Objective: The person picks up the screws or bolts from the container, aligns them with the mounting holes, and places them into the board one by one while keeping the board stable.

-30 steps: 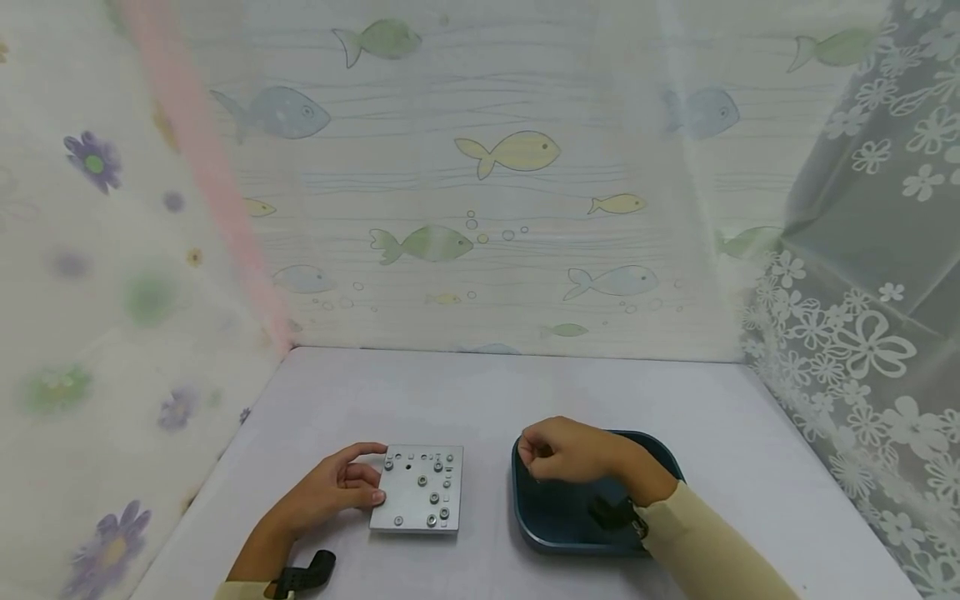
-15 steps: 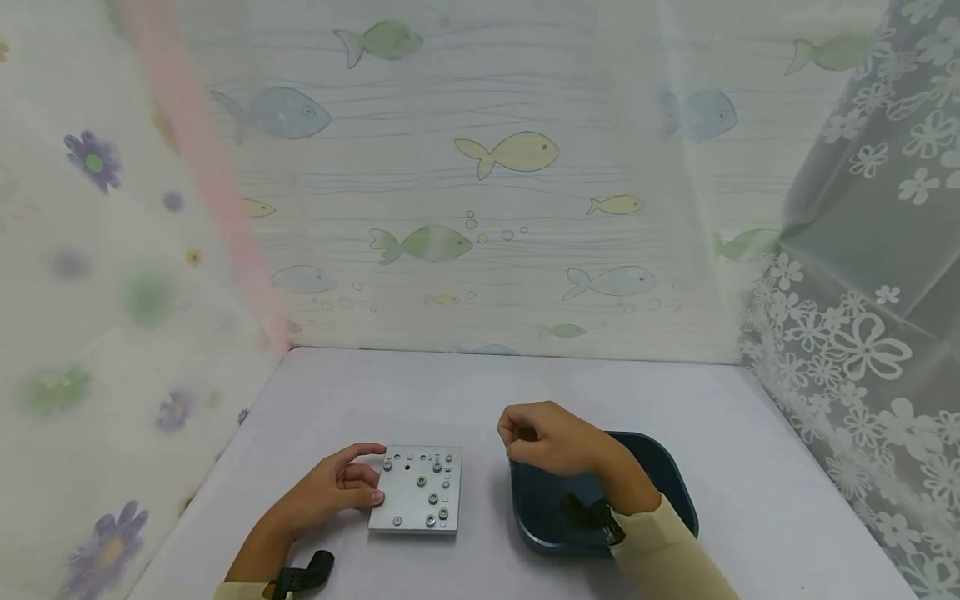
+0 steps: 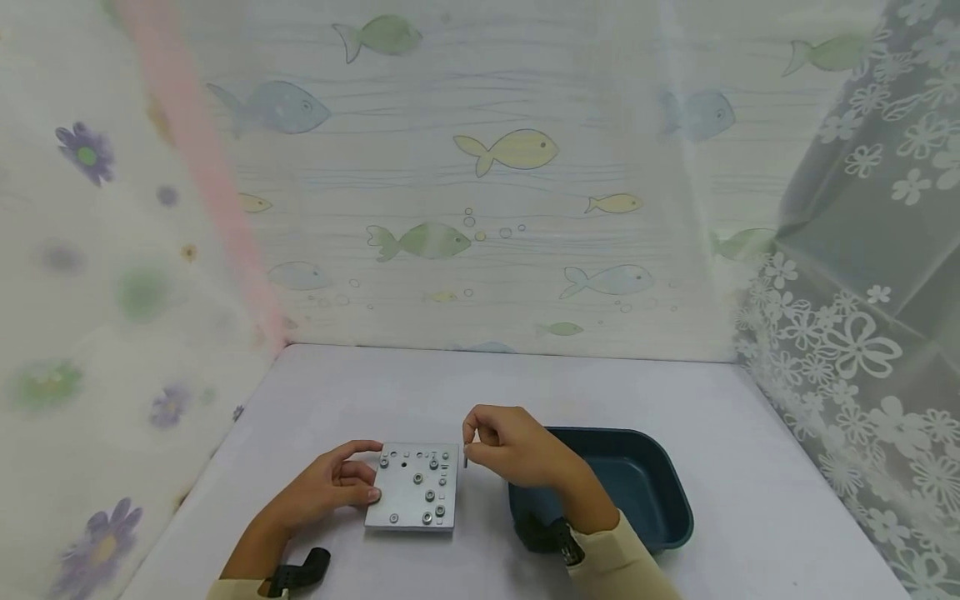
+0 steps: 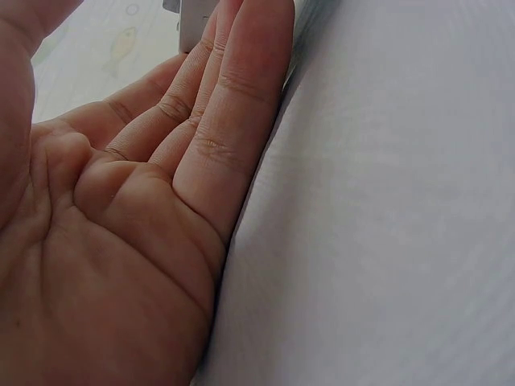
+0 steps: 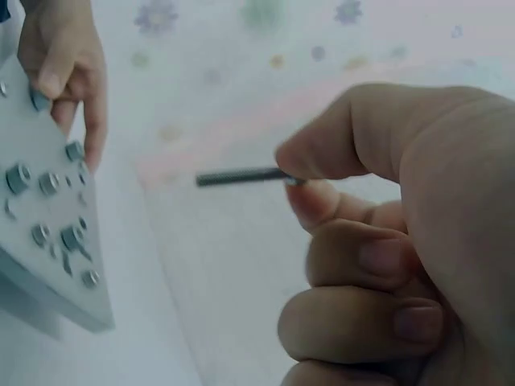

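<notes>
Nearest us, our left hand (image 3: 330,492) rests on the worktop (image 3: 465,392), fingers relaxed and nearly straight, their tips steadying the left edge of the metal plate (image 3: 414,487), which lies flat and carries several fitted fasteners. Just right of the plate, our right hand (image 3: 510,446) hovers with a thin dark screw (image 5: 241,177) pinched between thumb and forefinger, the other fingers curled under. Behind that hand sits the dark blue tray (image 3: 660,492).

We judge the pinch slight: the screw could slip and roll off, or go in crooked if the plate shifts under so light a hold. The screw's head is buried in the fingers, the tray's contents cannot be made out, and the left wrist view shows only the plate's corner.
</notes>
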Tool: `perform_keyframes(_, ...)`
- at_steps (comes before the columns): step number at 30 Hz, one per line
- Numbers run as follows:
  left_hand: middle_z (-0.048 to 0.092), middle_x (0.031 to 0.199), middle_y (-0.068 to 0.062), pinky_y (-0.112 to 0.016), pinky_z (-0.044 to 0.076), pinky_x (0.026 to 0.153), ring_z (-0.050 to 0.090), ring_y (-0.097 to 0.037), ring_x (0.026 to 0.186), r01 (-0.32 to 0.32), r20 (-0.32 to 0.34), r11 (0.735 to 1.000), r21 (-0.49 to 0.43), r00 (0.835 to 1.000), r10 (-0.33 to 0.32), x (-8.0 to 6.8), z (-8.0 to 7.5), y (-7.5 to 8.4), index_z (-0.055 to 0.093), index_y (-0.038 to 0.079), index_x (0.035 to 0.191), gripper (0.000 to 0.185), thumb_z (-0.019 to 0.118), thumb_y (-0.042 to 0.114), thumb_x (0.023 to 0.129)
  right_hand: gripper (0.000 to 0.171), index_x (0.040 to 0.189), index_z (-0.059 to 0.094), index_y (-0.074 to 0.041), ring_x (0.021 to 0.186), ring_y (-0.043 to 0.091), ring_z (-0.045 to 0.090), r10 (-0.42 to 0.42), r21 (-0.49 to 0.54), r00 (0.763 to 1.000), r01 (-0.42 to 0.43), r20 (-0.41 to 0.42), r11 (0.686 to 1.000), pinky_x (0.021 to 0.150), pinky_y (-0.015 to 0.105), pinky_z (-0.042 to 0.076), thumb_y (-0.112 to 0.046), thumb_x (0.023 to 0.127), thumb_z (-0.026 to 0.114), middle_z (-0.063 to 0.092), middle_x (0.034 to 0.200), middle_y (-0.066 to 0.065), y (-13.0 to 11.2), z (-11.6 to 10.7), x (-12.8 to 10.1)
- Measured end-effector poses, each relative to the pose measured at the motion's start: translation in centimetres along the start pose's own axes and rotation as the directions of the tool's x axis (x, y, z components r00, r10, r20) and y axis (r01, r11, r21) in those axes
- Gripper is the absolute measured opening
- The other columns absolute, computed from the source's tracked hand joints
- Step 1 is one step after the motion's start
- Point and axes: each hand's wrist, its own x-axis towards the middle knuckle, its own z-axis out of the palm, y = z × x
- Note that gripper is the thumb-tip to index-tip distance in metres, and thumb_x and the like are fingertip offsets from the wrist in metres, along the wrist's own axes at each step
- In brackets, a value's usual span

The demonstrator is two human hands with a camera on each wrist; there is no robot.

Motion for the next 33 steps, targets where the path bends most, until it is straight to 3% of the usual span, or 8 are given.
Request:
perform_keyframes(9,0.074,0.106,-0.011,-0.028,0.059,0.086,0.073,-0.024,0.092,0.020,-0.008,1.000,0.005,1.000,-0.020,0.1,-0.1,0.1,0.042,0.009,0.153,0.080,0.085,0.020,0.086,0.008,0.106,0.066,-0.019,0.049,0.006,0.032,0.032,-0.021,0.990,-0.036,-0.137,0.999,0.048,0.022,0.029,-0.019,0.101,0.059,0.040,0.062,-0.007,-0.2,2.9,1.7)
perform_keyframes(17,0.073,0.107,-0.015,-0.030,0.060,0.085,0.073,-0.024,0.092,0.002,0.015,1.000,-0.006,1.000,-0.002,0.1,-0.2,0.1,0.040,0.006,0.154,0.080,0.083,0.018,0.087,0.010,0.109,0.066,-0.018,0.045,0.007,0.034,0.132,0.028,0.955,-0.129,-0.267,0.991,0.041,0.022,0.029,-0.023,0.102,0.061,0.039,0.057,-0.007,-0.5,6.3,3.1)
perform_keyframes(28,0.072,0.107,-0.014,-0.031,0.062,0.083,0.072,-0.024,0.091,0.004,0.011,1.000,-0.004,1.000,-0.004,0.0,-0.1,0.4,0.040,0.005,0.154,0.080,0.083,0.017,0.088,0.008,0.108,0.067,-0.024,0.043,0.007,0.037,0.234,-0.020,0.926,-0.251,-0.297,0.968,0.039,0.021,0.028,-0.028,0.101,0.063,0.044,0.053,-0.009,-0.5,10.1,4.2)
perform_keyframes(33,0.072,0.108,-0.015,-0.032,0.062,0.083,0.073,-0.023,0.092,-0.006,0.028,1.000,-0.014,1.000,0.006,0.1,-0.1,0.3,0.039,0.004,0.154,0.079,0.082,0.016,0.088,0.009,0.107,0.069,-0.025,0.042,0.008,0.037,0.225,-0.056,0.915,-0.257,-0.335,0.965,0.038,0.022,0.027,-0.030,0.101,0.066,0.044,0.051,-0.009,-0.2,11.1,4.4)
